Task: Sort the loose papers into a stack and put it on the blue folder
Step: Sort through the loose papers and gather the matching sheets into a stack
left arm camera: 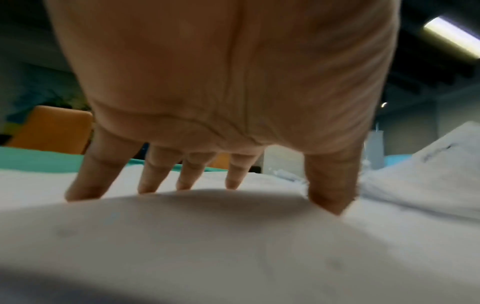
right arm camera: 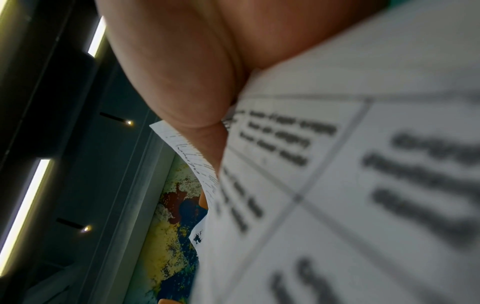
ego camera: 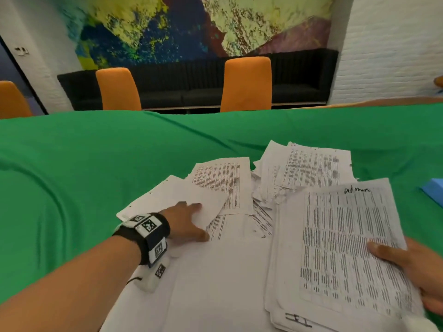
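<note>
2 hands working loose papers point(ego camera: 223, 185) on green tabletop point(ego camera: 72, 168).
Left hand point(ego camera: 185, 222) pressing flat, fingers point(left arm camera: 153, 174) released; right hand point(ego camera: 417, 267) gripping gathered stack point(ego camera: 340, 255); blue folder point(ego camera: 432, 190) lying far right.

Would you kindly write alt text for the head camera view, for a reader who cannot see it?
A person's right hand grips a stack of printed papers while the left hand presses spread fingers on loose sheets scattered over a green tablecloth. A blue folder peeks in at the right edge; orange chairs stand behind.
</note>
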A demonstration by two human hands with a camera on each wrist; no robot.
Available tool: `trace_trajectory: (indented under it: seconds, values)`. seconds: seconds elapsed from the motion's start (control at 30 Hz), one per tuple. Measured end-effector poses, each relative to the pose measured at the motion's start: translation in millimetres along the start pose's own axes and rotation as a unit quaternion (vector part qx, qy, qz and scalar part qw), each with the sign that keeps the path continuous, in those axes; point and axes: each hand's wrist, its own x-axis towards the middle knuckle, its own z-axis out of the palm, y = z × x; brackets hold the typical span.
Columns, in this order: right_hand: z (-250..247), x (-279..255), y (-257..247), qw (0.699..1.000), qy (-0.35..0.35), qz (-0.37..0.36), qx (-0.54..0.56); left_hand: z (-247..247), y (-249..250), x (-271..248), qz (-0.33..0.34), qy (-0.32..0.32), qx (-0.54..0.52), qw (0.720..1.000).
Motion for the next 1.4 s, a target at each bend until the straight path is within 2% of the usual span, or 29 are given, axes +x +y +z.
trace_trajectory:
  seconds: [0.13,0.2,0.27,0.3,0.33,0.4,0.43,0.47,0.5,0.6,0.7,0.77,0.8,0.83,0.9,0.93,0.97,1.03,1.13,1.27,1.4]
  values:
    - [-4.3,5.5,7.8,1.000,0.007,-0.008,-0.014,5.1,9.2,-18.0,0.026,0.060,0.077,0.995]
    - [-5.5,7.8,10.3,1.000,0.003,-0.014,-0.019,-14.1,8.8,-34.1,0.033,0.152,0.008,0.988]
    - [-6.4,7.7,12.3,1.000,0.006,-0.021,-0.019,-42.0,5.5,-46.7,0.038,0.264,-0.139,0.954]
    - [-6.5,7.5,12.9,1.000,0.005,-0.021,-0.019,-60.6,4.1,-53.3,0.046,0.317,-0.271,0.908]
    - [-6.3,7.3,13.3,1.000,0.004,-0.020,-0.018,-79.6,2.9,-58.5,0.053,0.352,-0.405,0.842]
    - [-5.6,7.0,14.2,1.000,0.003,-0.018,-0.014,-110.5,-4.6,-57.2,0.057,0.373,-0.600,0.705]
    - [-5.2,6.7,14.5,1.000,0.004,-0.020,-0.013,-120.0,-9.0,-49.6,0.052,0.374,-0.657,0.652]
    - [-4.7,6.5,14.7,1.000,0.004,-0.022,-0.014,-124.7,-12.2,-38.5,0.035,0.375,-0.692,0.616]
    - [-4.0,6.3,14.9,1.000,0.004,-0.022,-0.014,-123.5,-14.4,-24.7,-0.001,0.375,-0.710,0.597]
    - [-2.2,4.5,14.6,1.000,0.002,-0.024,-0.011,-88.4,-11.4,14.4,-0.147,0.357,-0.729,0.565]
    - [-3.3,4.5,14.2,1.000,-0.012,-0.026,-0.005,-40.7,1.4,36.6,-0.198,0.334,-0.712,0.585]
    - [-4.1,4.7,13.4,1.000,-0.017,-0.026,0.002,-20.3,9.2,48.1,-0.190,0.317,-0.724,0.582]
    - [-4.6,5.1,13.1,0.999,-0.019,-0.026,0.005,-14.3,14.0,50.1,-0.180,0.303,-0.725,0.592]
    - [-5.0,5.4,12.9,0.999,-0.021,-0.026,0.006,-9.6,15.8,52.9,-0.175,0.300,-0.690,0.635]
    - [-6.1,5.8,12.6,0.999,-0.026,-0.025,0.006,-2.4,19.4,55.8,-0.178,0.285,-0.522,0.784]
    - [-6.3,5.4,12.7,0.999,-0.028,-0.024,0.006,0.1,20.6,56.2,-0.176,0.265,-0.433,0.843]
    - [-6.0,4.5,12.7,0.999,-0.030,-0.024,0.006,2.6,20.7,55.4,-0.179,0.237,-0.350,0.888]
    - [-5.6,3.8,13.3,0.999,-0.030,-0.026,0.004,6.4,22.3,53.9,-0.172,0.189,-0.219,0.942]
    - [-5.9,2.8,14.4,0.999,-0.018,-0.033,-0.007,6.5,26.3,58.8,-0.162,0.156,-0.142,0.964]
    - [-5.0,0.0,13.2,0.999,-0.020,-0.034,-0.001,5.4,29.4,61.9,-0.205,0.142,-0.092,0.964]
    - [-5.5,-3.7,11.2,0.999,-0.020,-0.032,0.009,3.6,26.6,63.1,-0.198,0.136,-0.118,0.964]
